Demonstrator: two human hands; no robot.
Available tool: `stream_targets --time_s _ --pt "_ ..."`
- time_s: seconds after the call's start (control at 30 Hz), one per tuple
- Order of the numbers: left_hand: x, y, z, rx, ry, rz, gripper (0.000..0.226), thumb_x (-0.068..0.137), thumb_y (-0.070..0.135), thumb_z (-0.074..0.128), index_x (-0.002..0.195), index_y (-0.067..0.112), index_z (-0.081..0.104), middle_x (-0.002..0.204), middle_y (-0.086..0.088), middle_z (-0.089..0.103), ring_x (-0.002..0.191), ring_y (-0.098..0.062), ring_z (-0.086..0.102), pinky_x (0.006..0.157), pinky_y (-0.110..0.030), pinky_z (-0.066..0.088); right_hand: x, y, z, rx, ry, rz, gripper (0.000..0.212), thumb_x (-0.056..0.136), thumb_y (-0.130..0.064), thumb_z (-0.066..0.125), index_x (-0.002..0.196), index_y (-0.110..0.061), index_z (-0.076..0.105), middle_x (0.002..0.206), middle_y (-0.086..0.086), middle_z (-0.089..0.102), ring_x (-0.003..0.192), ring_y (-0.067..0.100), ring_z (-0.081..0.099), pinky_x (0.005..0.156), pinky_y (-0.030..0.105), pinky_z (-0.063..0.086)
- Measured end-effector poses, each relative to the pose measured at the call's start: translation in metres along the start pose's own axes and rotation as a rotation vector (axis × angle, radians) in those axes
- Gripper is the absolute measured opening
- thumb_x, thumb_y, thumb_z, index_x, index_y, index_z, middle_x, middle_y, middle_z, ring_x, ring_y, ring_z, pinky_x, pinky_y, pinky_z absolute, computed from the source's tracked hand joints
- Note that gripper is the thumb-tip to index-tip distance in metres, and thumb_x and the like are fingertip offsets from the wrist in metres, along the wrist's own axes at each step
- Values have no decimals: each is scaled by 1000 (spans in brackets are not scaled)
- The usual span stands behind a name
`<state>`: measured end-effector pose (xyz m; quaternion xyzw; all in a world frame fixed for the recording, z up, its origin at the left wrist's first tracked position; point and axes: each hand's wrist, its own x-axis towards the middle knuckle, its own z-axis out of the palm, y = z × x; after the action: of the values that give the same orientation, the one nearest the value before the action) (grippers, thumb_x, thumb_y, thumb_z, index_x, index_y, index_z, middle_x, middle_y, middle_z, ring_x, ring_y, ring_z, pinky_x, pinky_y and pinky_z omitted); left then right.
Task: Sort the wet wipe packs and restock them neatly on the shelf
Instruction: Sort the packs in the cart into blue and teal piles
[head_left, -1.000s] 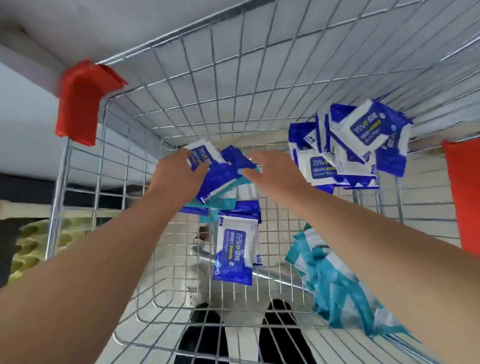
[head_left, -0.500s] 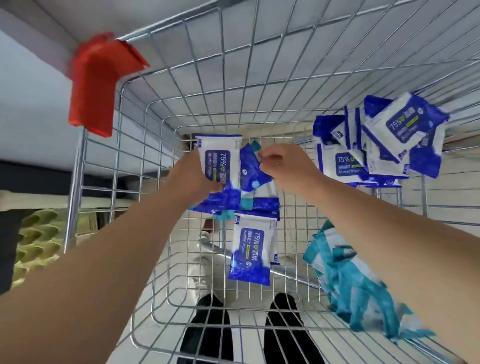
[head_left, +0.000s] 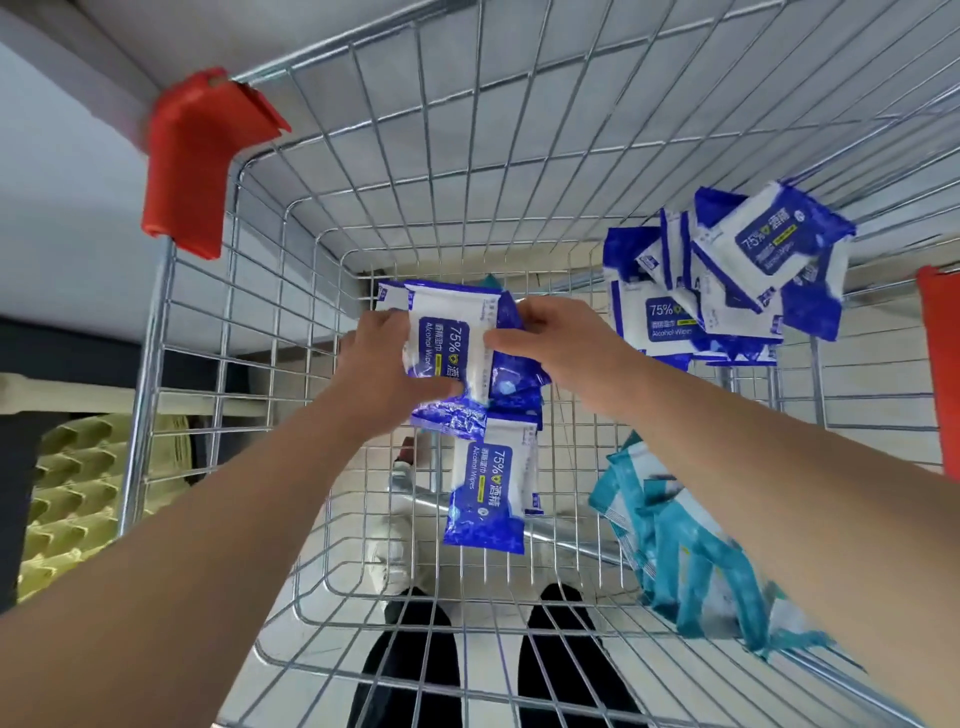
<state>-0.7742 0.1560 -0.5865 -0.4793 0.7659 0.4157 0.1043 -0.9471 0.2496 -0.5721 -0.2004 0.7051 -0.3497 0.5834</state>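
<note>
Small stack of blue wipe packs (head_left: 448, 340) held inside the wire cart (head_left: 467, 171) — left hand (head_left: 383, 375) gripping its side, right hand (head_left: 560, 342) pinching the top pack's edge — light, squashy, slick film pouches, probably best clamped across flat faces, not by crimped ends.

Brightness: bright and even; only a dark strip far left of the grip is dim.
Source: soft, diffuse light; the lamp itself is out of view.
Shadows: faint, with slight shade where the left hand (head_left: 379, 376) and right hand (head_left: 566, 348) clasp the held pack (head_left: 449, 338).
Glare: small white glints on the held pack's foil and on the cart wires (head_left: 467, 156) above the grip.
Blur: teal packs (head_left: 691, 561) down-right of the grip are smeared; the blue pile (head_left: 727, 280) up-right is slightly soft; print at the grip is readable.
Distortion: wide-angle; wires bow away from the grip and the forearms swell towards the lower corners.
</note>
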Motion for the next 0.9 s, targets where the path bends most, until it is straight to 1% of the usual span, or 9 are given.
stream_targets --time_s 0.2,0.27,0.37,0.43,0.57,0.67,0.77,0.83,0.9 --pt "-19 60 -8 -268 -59 0 60 62 38 87 110 30 52 99 16 60 91 -7 59 66 -15 44 -40 -10 -50 43 97 -67 12 85 -16 69 97 -16 71 94 5 75 85 16 72 82 31 57" --pt "-18 86 -3 -362 -37 -21 62 60 36 89 110 27 53 101 5 64 88 -12 64 69 -20 52 -55 -9 -75 60 161 -49 12 86 -20 68 96 -15 71 90 5 75 82 17 72 77 29 57" --pt "-11 130 12 -474 -23 -12 62 60 27 91 110 21 54 104 -6 66 95 -23 66 83 -43 56 -70 1 -119 73 313 12 18 85 -25 68 94 -10 70 92 11 75 88 28 71 87 46 55" --pt "-1 161 25 -564 2 10 55 64 17 88 105 22 53 104 -9 67 95 -27 67 83 -45 56 -77 8 -146 66 430 -21 10 85 -20 69 92 -13 69 94 11 74 86 27 71 85 46 56" --pt "25 216 53 -641 41 65 52 71 6 80 109 21 47 112 -9 66 94 -23 67 85 -41 56 -74 22 -187 186 640 -90 40 83 -12 71 118 -16 52 119 8 58 94 25 65 64 37 59" --pt "45 240 73 -601 114 79 57 71 4 79 117 17 49 114 -4 64 94 -20 65 85 -39 56 -60 31 -210 -238 720 -163 29 84 -23 68 112 -19 61 102 -1 64 92 17 62 80 30 49" --pt "54 247 86 -567 208 55 58 70 9 81 118 17 50 109 1 62 93 -16 63 83 -36 56 -50 33 -218 -392 683 -196 27 82 -28 68 105 -15 65 92 -3 66 83 16 60 74 28 44" --pt "57 248 89 -523 251 55 52 72 15 82 114 16 51 101 5 58 88 -12 60 75 -28 54 -46 34 -220 -438 684 -241 29 78 -32 68 101 -13 67 94 2 68 87 20 61 80 38 49" --pt "58 246 89 -470 281 74 44 73 24 82 105 19 52 93 9 56 83 -11 59 67 -23 51 -45 37 -220 -500 669 -216 39 81 -34 68 112 -12 63 110 5 60 107 21 53 93 35 43"
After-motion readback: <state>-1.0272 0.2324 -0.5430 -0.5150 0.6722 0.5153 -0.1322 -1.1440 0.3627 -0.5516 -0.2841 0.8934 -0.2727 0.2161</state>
